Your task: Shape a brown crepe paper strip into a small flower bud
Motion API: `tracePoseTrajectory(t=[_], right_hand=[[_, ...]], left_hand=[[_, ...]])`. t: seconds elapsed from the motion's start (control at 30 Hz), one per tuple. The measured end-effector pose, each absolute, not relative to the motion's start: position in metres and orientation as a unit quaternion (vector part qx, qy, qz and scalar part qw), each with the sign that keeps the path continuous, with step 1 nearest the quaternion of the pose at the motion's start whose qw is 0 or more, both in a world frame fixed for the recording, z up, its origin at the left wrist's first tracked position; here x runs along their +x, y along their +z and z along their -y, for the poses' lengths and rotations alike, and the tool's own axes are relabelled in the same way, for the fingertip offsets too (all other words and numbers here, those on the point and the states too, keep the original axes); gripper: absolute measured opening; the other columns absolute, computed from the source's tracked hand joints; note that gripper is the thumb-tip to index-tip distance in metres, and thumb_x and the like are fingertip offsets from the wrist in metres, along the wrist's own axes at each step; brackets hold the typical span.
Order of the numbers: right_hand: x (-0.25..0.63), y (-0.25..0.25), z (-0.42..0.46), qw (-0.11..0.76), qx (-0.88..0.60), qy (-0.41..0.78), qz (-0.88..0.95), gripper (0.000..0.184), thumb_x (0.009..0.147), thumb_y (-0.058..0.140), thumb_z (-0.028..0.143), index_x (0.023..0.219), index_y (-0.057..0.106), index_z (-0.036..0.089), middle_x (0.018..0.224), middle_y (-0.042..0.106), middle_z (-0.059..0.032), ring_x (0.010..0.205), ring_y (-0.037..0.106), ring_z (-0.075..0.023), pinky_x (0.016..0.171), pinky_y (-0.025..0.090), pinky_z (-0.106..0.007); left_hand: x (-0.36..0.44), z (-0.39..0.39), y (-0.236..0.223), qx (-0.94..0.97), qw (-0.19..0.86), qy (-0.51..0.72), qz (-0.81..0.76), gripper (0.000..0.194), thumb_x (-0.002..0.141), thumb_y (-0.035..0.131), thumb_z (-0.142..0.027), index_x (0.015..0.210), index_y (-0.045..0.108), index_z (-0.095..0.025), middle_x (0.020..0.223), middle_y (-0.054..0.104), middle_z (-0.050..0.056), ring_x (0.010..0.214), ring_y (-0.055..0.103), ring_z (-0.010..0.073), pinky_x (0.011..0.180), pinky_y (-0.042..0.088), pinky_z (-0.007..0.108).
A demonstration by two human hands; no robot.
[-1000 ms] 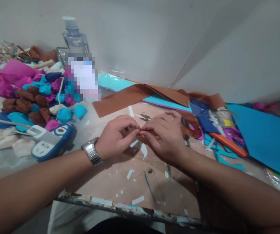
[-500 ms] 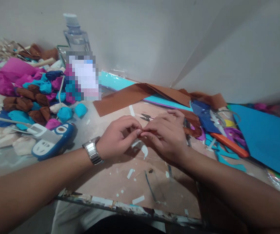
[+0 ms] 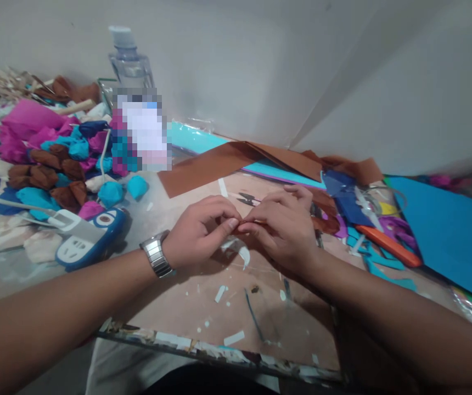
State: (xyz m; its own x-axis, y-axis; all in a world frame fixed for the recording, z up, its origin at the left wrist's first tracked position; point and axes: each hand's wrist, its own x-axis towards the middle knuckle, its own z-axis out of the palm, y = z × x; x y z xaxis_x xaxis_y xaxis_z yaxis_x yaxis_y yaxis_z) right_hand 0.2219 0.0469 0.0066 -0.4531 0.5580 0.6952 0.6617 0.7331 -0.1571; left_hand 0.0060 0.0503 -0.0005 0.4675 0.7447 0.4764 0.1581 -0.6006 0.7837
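Over the middle of the board, my left hand (image 3: pixel 207 227) and my right hand (image 3: pixel 283 230) meet at the fingertips. Both pinch a small piece of brown paper (image 3: pixel 241 223), mostly hidden by the fingers. A metal-banded watch is on my left wrist. Just behind my right hand lie small snips (image 3: pixel 248 199), their blades pointing left and the rest covered by the hand. A long folded brown paper strip (image 3: pixel 203 164) stretches across the back of the board. Below the fingers is a curled white scrap (image 3: pixel 243 255).
At left, twisted paper pieces in pink, brown and blue (image 3: pixel 110 193) are heaped beside a blue-and-white power strip (image 3: pixel 91 238). A clear bottle (image 3: pixel 131 63) stands behind a blurred-out phone-like object. An orange cutter (image 3: pixel 390 245) and blue sheet (image 3: pixel 454 236) lie right.
The fingertips shift very slightly around the brown paper, both hands still pinching. The whole view drifts a little; nothing else has visibly moved.
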Motion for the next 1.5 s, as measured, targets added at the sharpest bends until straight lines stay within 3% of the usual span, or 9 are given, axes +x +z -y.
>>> tracePoseTrajectory(t=[0.33, 0.6, 0.93, 1.03, 1.1, 1.37, 1.5], right_hand=[[0.2211, 0.0060, -0.0457, 0.385, -0.351, -0.076, 0.850, 0.028, 0.098, 0.065, 0.049, 0.084, 0.072, 0.025, 0.076, 0.075, 0.0043, 0.088, 0.066, -0.0177, 0.106, 0.029, -0.044], [0.2197, 0.0082, -0.0424, 0.383, -0.359, -0.074, 0.848, 0.007, 0.095, 0.070, 0.031, 0.091, 0.071, 0.025, 0.085, 0.077, 0.0019, 0.095, 0.065, -0.0215, 0.100, 0.033, -0.045], [0.2193, 0.0072, -0.0424, 0.386, -0.373, -0.064, 0.842, 0.008, 0.093, 0.069, 0.031, 0.088, 0.069, 0.025, 0.082, 0.075, 0.0012, 0.096, 0.064, -0.0229, 0.098, 0.032, -0.045], [0.2200, 0.0069, -0.0426, 0.390, -0.369, -0.064, 0.841, 0.005, 0.092, 0.071, 0.030, 0.096, 0.071, 0.026, 0.087, 0.076, 0.0018, 0.096, 0.064, -0.0227, 0.097, 0.033, -0.045], [0.2210, 0.0064, -0.0431, 0.391, -0.356, -0.066, 0.846, 0.012, 0.091, 0.074, 0.029, 0.103, 0.072, 0.029, 0.091, 0.078, 0.0026, 0.098, 0.064, -0.0225, 0.097, 0.034, -0.045], [0.2193, 0.0083, -0.0426, 0.389, -0.363, -0.062, 0.845, 0.003, 0.095, 0.068, 0.028, 0.094, 0.070, 0.025, 0.091, 0.077, 0.0004, 0.097, 0.064, -0.0228, 0.097, 0.035, -0.045], [0.2185, 0.0087, -0.0415, 0.381, -0.372, -0.049, 0.845, 0.006, 0.096, 0.061, 0.025, 0.094, 0.066, 0.023, 0.092, 0.076, -0.0012, 0.098, 0.063, -0.0233, 0.097, 0.033, -0.045]], left_hand=[[0.0089, -0.0480, 0.0000, 0.785, 0.346, 0.415, -0.302, 0.015, 0.101, 0.057, -0.026, 0.091, 0.064, -0.017, 0.090, 0.066, 0.005, 0.085, 0.061, 0.0157, 0.079, 0.049, 0.031], [0.0089, -0.0501, -0.0014, 0.775, 0.345, 0.430, -0.309, 0.016, 0.102, 0.055, -0.027, 0.092, 0.064, -0.017, 0.091, 0.065, 0.005, 0.086, 0.061, 0.0159, 0.080, 0.050, 0.030], [0.0070, -0.0482, 0.0006, 0.789, 0.285, 0.443, -0.316, 0.012, 0.097, 0.063, -0.025, 0.095, 0.073, -0.018, 0.096, 0.072, 0.008, 0.093, 0.066, 0.0190, 0.086, 0.053, 0.034], [0.0068, -0.0479, -0.0003, 0.793, 0.273, 0.446, -0.312, 0.009, 0.094, 0.065, -0.023, 0.096, 0.073, -0.018, 0.097, 0.072, 0.008, 0.093, 0.066, 0.0189, 0.086, 0.054, 0.034], [0.0068, -0.0482, -0.0010, 0.796, 0.271, 0.444, -0.310, 0.009, 0.094, 0.065, -0.021, 0.097, 0.072, -0.017, 0.097, 0.071, 0.008, 0.092, 0.066, 0.0185, 0.085, 0.053, 0.034], [0.0077, -0.0480, -0.0042, 0.793, 0.302, 0.420, -0.322, 0.013, 0.091, 0.064, -0.019, 0.103, 0.068, -0.018, 0.102, 0.072, 0.007, 0.093, 0.066, 0.0188, 0.085, 0.053, 0.034], [0.0094, -0.0466, -0.0070, 0.756, 0.369, 0.418, -0.343, 0.017, 0.092, 0.063, -0.017, 0.109, 0.067, -0.018, 0.105, 0.073, 0.007, 0.092, 0.068, 0.0175, 0.082, 0.055, 0.032]])
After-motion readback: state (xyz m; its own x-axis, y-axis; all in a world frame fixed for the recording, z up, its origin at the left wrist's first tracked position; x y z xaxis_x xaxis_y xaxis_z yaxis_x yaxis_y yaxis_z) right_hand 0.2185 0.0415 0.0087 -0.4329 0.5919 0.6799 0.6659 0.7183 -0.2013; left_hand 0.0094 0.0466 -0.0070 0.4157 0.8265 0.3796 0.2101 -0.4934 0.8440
